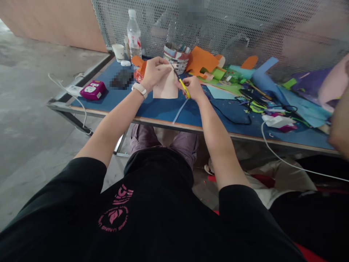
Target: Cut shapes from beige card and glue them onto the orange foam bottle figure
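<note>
My left hand (154, 72) pinches the top edge of a pale pink paper sheet (165, 88) and holds it upright over the blue table (163, 107). My right hand (193, 88) is closed on yellow-handled scissors (182, 84), whose blades point up and left into the sheet's right edge. A thin pale strip (180, 111) hangs from the sheet toward the table's front edge. A white watch sits on my left wrist.
A water bottle (133, 34), a white cup (118, 52) and a woven paper bowl (176, 56) stand at the back. Orange, green and blue paper scraps (218, 69) and cables (237, 116) clutter the right. A magenta box (93, 90) lies left. Another person's arm (339, 127) is at far right.
</note>
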